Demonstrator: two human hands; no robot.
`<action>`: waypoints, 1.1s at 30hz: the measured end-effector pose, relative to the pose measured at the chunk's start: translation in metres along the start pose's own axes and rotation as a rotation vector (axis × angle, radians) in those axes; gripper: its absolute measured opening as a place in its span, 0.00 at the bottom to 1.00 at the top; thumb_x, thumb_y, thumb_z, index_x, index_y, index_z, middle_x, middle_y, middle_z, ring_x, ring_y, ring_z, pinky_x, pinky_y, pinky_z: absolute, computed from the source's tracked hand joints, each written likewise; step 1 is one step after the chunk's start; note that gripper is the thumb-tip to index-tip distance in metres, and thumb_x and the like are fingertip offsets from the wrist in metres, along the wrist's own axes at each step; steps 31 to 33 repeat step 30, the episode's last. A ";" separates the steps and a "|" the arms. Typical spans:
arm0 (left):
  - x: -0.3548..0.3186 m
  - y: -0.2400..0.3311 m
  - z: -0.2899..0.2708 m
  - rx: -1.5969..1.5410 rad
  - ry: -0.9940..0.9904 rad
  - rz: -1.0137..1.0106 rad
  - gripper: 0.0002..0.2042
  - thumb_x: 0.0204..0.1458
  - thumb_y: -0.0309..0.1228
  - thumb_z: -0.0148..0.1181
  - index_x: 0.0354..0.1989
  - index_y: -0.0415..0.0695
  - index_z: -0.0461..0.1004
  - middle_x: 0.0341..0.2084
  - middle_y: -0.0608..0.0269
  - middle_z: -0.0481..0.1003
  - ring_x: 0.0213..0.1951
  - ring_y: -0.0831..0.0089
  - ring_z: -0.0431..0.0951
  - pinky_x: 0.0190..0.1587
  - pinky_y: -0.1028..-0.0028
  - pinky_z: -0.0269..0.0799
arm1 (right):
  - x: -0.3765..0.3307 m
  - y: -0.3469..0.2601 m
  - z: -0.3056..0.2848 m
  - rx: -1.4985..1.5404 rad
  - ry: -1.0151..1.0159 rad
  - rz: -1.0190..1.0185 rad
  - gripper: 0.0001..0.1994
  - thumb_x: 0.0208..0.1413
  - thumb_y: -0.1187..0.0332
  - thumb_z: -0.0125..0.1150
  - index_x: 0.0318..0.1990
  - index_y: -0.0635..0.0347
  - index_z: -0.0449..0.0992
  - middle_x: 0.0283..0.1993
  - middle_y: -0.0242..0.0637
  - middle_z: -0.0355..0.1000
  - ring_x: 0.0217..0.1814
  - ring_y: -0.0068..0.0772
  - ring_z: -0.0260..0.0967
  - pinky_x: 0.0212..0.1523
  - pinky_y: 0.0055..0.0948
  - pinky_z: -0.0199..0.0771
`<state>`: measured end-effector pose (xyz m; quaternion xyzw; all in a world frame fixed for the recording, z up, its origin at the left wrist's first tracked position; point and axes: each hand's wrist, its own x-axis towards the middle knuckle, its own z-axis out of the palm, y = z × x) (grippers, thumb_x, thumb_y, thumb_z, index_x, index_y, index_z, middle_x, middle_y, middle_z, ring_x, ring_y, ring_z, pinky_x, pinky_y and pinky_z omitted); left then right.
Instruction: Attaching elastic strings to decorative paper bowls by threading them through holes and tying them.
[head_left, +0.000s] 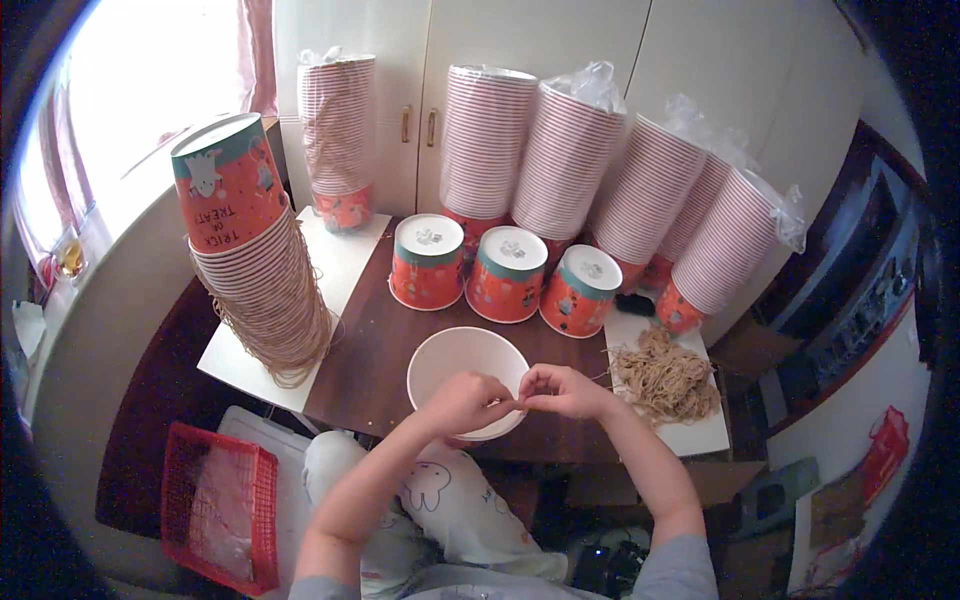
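While both hands pinch together, white paper bucket (445,365) sits beneath

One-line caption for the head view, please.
Both hands, left hand and right hand, meet at the rim of an open white paper bucket beside a twine pile.

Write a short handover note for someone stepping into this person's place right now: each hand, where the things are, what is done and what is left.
Left hand: on the near rim of the open white cup, pinching at it.
Right hand: fingertips meet the left at that rim; what they pinch is too small to tell.
String pile: on the white board to the right.
Done: a leaning stack of cups with strings on the left.
Left: three upturned cups behind and wrapped stacks at the back.
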<state>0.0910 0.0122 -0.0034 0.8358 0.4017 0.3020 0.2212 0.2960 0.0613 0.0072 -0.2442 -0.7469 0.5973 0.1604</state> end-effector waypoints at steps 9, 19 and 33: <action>-0.001 0.005 -0.006 -0.074 0.001 0.015 0.10 0.48 0.36 0.53 0.26 0.41 0.74 0.22 0.56 0.74 0.24 0.61 0.74 0.28 0.67 0.68 | -0.003 -0.005 0.015 -0.246 0.121 -0.014 0.14 0.45 0.72 0.59 0.40 0.60 0.66 0.36 0.33 0.69 0.40 0.22 0.66 0.44 0.24 0.65; -0.001 -0.001 0.000 -0.053 0.060 -0.015 0.09 0.47 0.34 0.53 0.24 0.42 0.74 0.19 0.57 0.73 0.20 0.63 0.73 0.24 0.68 0.67 | -0.003 0.002 0.019 -0.098 0.160 -0.052 0.14 0.47 0.74 0.56 0.42 0.61 0.62 0.34 0.33 0.69 0.39 0.22 0.67 0.43 0.24 0.65; 0.000 0.000 -0.002 -0.060 0.078 -0.002 0.09 0.47 0.35 0.54 0.24 0.42 0.74 0.18 0.58 0.73 0.20 0.63 0.73 0.24 0.68 0.67 | -0.001 0.001 0.017 -0.075 0.178 -0.019 0.15 0.47 0.70 0.57 0.42 0.59 0.62 0.40 0.35 0.67 0.42 0.23 0.65 0.45 0.25 0.65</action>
